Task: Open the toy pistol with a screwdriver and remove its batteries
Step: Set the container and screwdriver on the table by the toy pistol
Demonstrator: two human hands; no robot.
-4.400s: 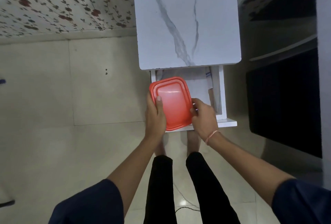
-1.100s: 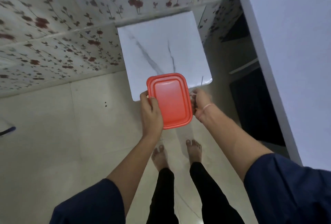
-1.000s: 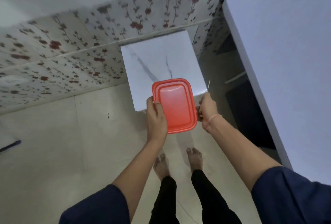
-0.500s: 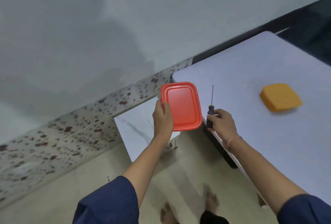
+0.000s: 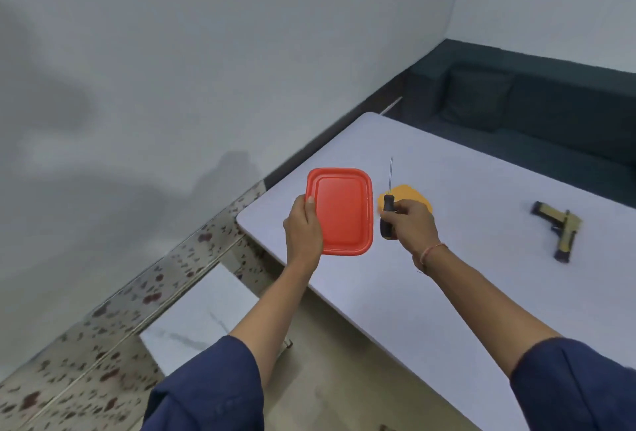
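The person stood at the corner of the white table (image 5: 447, 286), both hands raised over it and held apart. The left hand (image 5: 303, 231) gripped the red container (image 5: 344, 213) by its nine o'clock edge, thumb on top. Just beside it at three o'clock, the right hand (image 5: 411, 224) was curled round the dark handle of the screwdriver (image 5: 387, 217), thin shaft pointing to twelve o'clock. A yellow-orange object (image 5: 413, 194) lay on the table behind that hand, partly hidden. The toy pistol (image 5: 557, 227), tan and black, lay flat on the table well off at three o'clock, untouched, grip toward six. A dark sofa (image 5: 533, 114) stood beyond at one o'clock.
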